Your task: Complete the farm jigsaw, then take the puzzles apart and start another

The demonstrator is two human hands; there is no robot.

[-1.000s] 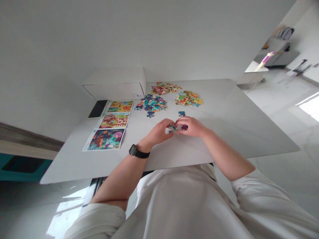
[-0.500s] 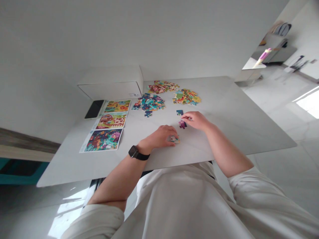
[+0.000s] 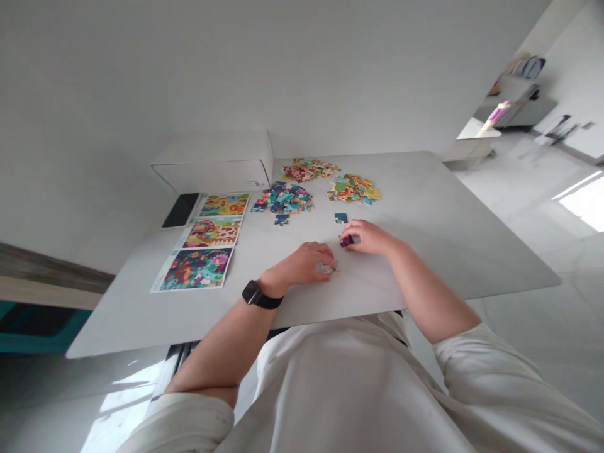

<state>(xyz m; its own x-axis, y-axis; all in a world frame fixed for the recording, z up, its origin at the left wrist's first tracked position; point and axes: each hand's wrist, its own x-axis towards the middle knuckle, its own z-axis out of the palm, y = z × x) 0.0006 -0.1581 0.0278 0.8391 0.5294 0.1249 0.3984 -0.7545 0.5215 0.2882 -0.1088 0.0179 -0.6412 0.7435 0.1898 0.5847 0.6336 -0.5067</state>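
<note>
My left hand (image 3: 309,262), with a black watch on the wrist, curls low over the table. Its fingers and thumb close round a pale jigsaw puzzle piece (image 3: 333,268), partly covered by the fingers. To the right, my right hand (image 3: 370,238) has its thumb and fingertips on a dark purple jigsaw puzzle piece (image 3: 346,241) that lies at the table surface. Just beyond those fingertips is a blue puzzle piece (image 3: 340,218). Another loose blue piece (image 3: 282,220) lies farther left, beside a mostly blue pile of pieces (image 3: 289,198).
A yellow-green pile (image 3: 353,189) and a reddish pile (image 3: 309,169) sit toward the wall. On the left, picture sheets (image 3: 198,269) lie in a column beside a phone (image 3: 181,210). Behind them stands a white box (image 3: 212,176) on the pale table (image 3: 453,245).
My right hand has come slightly toward me, from beside the purple piece to having its fingers on it. My left hand stays at nearly the same spot, with its fingers still round the pale piece.
</note>
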